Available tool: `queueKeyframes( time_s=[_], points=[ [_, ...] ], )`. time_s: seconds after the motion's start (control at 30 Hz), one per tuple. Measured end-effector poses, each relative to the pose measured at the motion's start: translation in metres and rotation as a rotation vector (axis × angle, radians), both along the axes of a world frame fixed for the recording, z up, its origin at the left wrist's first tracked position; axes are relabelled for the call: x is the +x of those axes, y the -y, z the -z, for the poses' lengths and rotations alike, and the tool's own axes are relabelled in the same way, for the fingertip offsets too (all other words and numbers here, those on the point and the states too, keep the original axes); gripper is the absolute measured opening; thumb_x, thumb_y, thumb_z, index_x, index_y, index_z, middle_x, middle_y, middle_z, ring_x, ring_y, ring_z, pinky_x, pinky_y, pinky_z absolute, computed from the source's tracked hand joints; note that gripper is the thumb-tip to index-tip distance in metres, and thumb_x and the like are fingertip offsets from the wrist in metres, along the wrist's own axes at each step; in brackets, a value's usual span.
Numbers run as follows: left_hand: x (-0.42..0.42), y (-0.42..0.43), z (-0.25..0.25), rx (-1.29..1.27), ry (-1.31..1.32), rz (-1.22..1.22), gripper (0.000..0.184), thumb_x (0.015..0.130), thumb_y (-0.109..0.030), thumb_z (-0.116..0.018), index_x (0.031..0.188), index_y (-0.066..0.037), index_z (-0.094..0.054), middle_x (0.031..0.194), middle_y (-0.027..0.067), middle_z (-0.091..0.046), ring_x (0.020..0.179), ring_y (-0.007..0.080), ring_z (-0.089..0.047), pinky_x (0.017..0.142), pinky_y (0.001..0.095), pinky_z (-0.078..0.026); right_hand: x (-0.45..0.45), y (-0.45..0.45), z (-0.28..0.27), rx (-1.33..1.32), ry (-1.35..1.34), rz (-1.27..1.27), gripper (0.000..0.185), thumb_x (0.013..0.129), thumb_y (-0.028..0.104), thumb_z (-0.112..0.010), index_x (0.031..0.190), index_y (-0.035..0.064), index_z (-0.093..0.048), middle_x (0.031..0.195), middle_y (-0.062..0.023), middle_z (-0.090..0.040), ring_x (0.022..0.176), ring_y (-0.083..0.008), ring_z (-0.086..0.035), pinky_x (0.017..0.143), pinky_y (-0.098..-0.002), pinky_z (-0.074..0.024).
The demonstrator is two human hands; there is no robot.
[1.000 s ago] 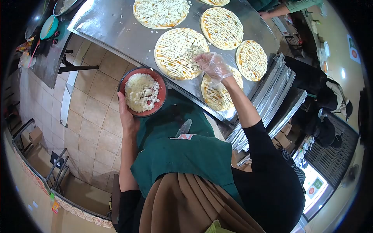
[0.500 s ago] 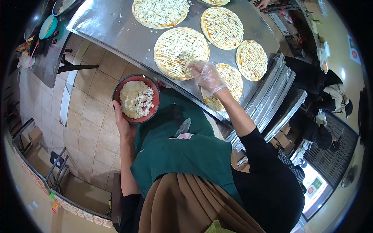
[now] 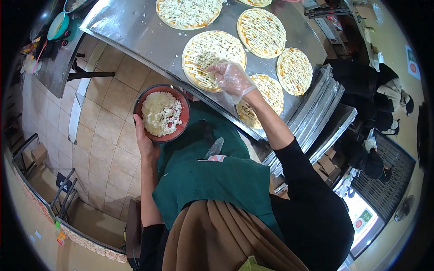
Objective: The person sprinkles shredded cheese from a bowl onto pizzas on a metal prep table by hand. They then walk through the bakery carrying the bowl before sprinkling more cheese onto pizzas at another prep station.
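Observation:
My left hand (image 3: 147, 141) grips a round bowl, red inside with a dark rim (image 3: 141, 98), from its lower left side. Crumbled white cheese (image 3: 159, 113) fills much of it. In a clear plastic glove, my right hand (image 3: 229, 80) is over the near pizza (image 3: 194, 56), fingers bunched and pointing left; whatever they hold is hidden. That pizza has white sauce stripes and cheese crumbs on its upper part. Under my right wrist lies another striped pizza (image 3: 266, 101), partly covered by the glove and forearm.
More topped pizzas, one at the top left (image 3: 187, 11) and two at the right (image 3: 261, 34), lie on the metal table (image 3: 135, 27). Stacked metal trays (image 3: 312, 108) stand at its right end. Another person's hand shows at the top edge; people in dark clothes are farther right.
My gloved right hand has moved left and slightly up over the near pizza. More white crumbs show on that pizza's upper part. My left hand still holds the bowl, barely shifted.

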State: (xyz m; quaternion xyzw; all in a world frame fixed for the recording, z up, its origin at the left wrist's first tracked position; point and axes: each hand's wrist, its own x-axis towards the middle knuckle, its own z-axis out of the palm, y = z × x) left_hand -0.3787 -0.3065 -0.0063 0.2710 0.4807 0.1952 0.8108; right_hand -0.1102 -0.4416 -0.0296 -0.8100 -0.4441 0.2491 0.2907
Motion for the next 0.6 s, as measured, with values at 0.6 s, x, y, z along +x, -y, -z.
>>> queueKeyframes(
  time_s=[0.6],
  points=[
    [0.005, 0.0, -0.001, 0.005, 0.043, 0.03, 0.056, 0.098, -0.048, -0.037, 0.135, -0.007, -0.04, 0.132, 0.0094, -0.05, 0.117, 0.0215, -0.052, 0.099, 0.0375, -0.043, -0.01, -0.012, -0.037, -0.037, -0.104, 0.14, 0.015, 0.087, 0.012, -0.06, 0.096, 0.002, -0.067, 0.09, -0.0156, -0.067, 0.077, -0.025, -0.065, 0.072, -0.0328, -0.0516]
  ],
)
